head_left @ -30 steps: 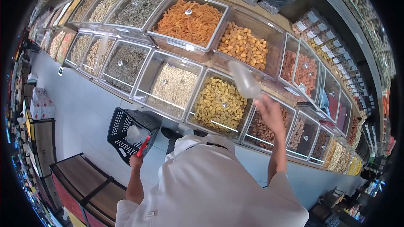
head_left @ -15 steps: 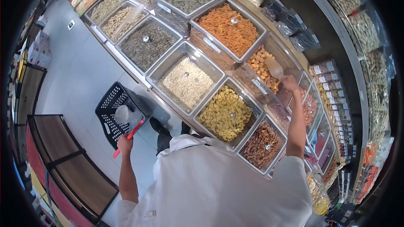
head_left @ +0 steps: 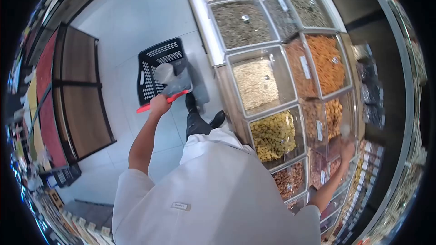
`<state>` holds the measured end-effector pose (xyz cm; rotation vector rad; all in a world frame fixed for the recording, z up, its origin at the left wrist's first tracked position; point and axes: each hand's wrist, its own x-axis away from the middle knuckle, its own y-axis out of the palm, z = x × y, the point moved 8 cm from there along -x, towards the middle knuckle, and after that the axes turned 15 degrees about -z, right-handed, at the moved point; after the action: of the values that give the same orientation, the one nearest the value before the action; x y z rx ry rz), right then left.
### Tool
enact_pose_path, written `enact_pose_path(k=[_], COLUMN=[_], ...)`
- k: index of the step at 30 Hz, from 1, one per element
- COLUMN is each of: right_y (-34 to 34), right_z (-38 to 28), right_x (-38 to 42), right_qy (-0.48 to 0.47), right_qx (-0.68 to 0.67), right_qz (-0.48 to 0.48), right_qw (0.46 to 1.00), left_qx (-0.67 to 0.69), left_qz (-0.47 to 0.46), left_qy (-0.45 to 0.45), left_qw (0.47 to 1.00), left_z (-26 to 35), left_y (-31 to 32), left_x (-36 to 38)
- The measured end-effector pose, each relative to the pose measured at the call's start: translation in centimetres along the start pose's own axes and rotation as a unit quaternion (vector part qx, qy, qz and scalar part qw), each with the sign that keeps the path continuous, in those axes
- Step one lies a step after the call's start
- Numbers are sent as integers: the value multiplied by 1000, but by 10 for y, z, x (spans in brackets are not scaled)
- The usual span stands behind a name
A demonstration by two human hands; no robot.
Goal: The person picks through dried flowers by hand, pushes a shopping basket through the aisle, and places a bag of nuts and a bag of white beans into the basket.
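My left hand (head_left: 160, 105) is wrapped round the red handle (head_left: 178, 95) of a black basket (head_left: 146, 73). Clear plastic items (head_left: 164, 73) lie inside the basket. On the right, my right hand (head_left: 347, 149) is at a clear bin of orange-brown nuts (head_left: 334, 118), near its front end. A pale round scoop (head_left: 345, 129) shows just above the fingers, blurred; whether the hand grips it is hard to see.
Clear bins hold orange strips (head_left: 324, 61), white flakes (head_left: 256, 84), yellow pieces (head_left: 272, 136), walnuts (head_left: 289, 180) and dark seeds (head_left: 240, 22). Wooden shelving (head_left: 84, 120) stands at the left. Packaged jars (head_left: 363, 168) line the right.
The view has turned, and the bins now lie further right. My right hand and the scoop have shifted towards the near end of the nut bin. My left hand still holds the basket handle.
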<state>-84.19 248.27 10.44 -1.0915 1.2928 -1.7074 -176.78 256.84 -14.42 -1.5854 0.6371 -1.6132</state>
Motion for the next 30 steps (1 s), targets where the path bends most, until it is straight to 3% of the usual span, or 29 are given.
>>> enact_pose_path(k=[2,4,6,10,11,13,16,18,19,20,25,30], right_y=[-15,-33,-1,64,115,163,189,212,192,199,187,176], right_z=[-8,-83,-120,-215,-201,-204,-214,-208,-222,-219,-221,-223], right_x=[35,104,141,192,199,215,224,219,214,213,211,221], right_qy=[41,56,96,105,146,179,272,264,221,256,260,263], right_qx=[-209,-294,-349,-335,-317,-341,-345,-372,-326,-325,-342,-368], right_qz=[14,155,158,90,34,60,32,58,77,54,55,109], right_qw=[977,942,919,932,937,921,898,888,916,909,901,885], left_qx=[-6,-6,-2,-5,-4,0,8,28,25,14,-4,-18], left_qz=[-16,-44,-40,-35,-36,-31,-25,-36,-37,-23,-4,6], left_qy=[-9,27,24,36,36,44,22,26,25,36,34,33], left_qw=[1000,999,999,999,999,999,999,999,999,999,999,999], left_z=[-2,2,-1,4,6,6,7,8,5,7,15,14], left_y=[-3,-4,-2,-8,-9,-12,-17,-16,-11,-13,-22,-21], left_x=[-2,-4,-10,-12,-14,-15,-17,-19,-24,-24,-16,-18])
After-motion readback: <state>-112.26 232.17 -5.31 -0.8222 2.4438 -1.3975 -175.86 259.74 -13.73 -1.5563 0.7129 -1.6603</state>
